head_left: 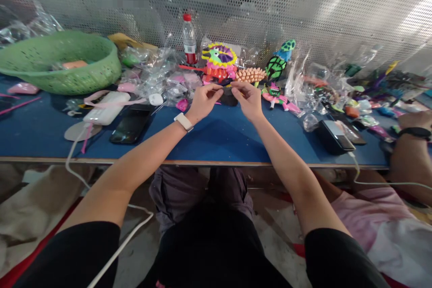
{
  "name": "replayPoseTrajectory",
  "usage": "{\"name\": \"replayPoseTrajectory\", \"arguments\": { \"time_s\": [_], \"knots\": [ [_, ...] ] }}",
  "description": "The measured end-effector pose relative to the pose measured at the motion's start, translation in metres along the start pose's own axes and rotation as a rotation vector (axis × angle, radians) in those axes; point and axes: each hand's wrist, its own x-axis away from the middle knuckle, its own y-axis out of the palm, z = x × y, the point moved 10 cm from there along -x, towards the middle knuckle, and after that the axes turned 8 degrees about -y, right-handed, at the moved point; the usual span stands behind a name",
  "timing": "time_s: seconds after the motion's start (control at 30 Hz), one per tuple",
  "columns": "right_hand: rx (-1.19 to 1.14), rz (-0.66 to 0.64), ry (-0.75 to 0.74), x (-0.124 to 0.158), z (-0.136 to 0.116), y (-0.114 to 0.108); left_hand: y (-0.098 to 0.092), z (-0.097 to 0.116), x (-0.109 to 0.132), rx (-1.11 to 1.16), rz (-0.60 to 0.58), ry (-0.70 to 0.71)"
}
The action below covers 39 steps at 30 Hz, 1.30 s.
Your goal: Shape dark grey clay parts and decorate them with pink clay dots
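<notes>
My left hand (206, 100) is closed in a pinch over the table, thumb against the forefinger. Opposite it, my right hand (249, 100) is pinched the same way. What the fingertips hold is too small to make out. A dark grey lump (229, 98) shows between and just under the two hands; whether they touch it is unclear. Close behind the fingers stand brightly coloured clay figures: a yellow-rimmed purple and green one (221, 55), a peach spiky one (250, 74) and a blue and green turtle-like one (278, 65). A green and pink figure (275, 94) lies right of my right hand.
On the left are a green plastic basket (101, 69), a white power bank (107, 109) with a cable and a black phone (131, 123). A red-capped bottle (189, 40) stands behind. Clear bags litter the back. To the right sit a black box-shaped device (332, 137) and a co-worker's arm (410, 157).
</notes>
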Motion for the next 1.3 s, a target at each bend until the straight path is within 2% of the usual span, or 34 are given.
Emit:
{"name": "replayPoseTrajectory", "arguments": {
  "time_s": [0.1,0.27,0.53,0.8,1.0,1.2,1.3],
  "knots": [
    [0.012,0.0,-0.027,0.0,-0.002,0.0,0.0,-0.001,0.001,0.015,0.0,-0.01],
    [0.02,-0.009,-0.035,0.002,-0.003,0.003,0.007,0.003,0.004,0.011,-0.069,-0.009],
    [0.085,-0.084,-0.011,0.002,-0.002,0.008,0.003,0.008,0.003,-0.035,-0.022,0.031],
    [0.131,-0.081,-0.002,0.001,-0.007,0.007,-0.002,0.012,0.001,0.033,0.009,0.035],
    [0.097,-0.073,0.018,0.001,-0.011,0.009,-0.003,0.011,0.001,-0.003,0.015,0.051],
    [0.056,-0.008,0.07,0.003,-0.005,0.007,-0.016,0.033,0.012,-0.159,0.144,0.206],
    [0.06,0.032,0.066,0.004,-0.001,0.005,-0.016,0.042,0.015,-0.216,0.14,0.279]
  ]
}}
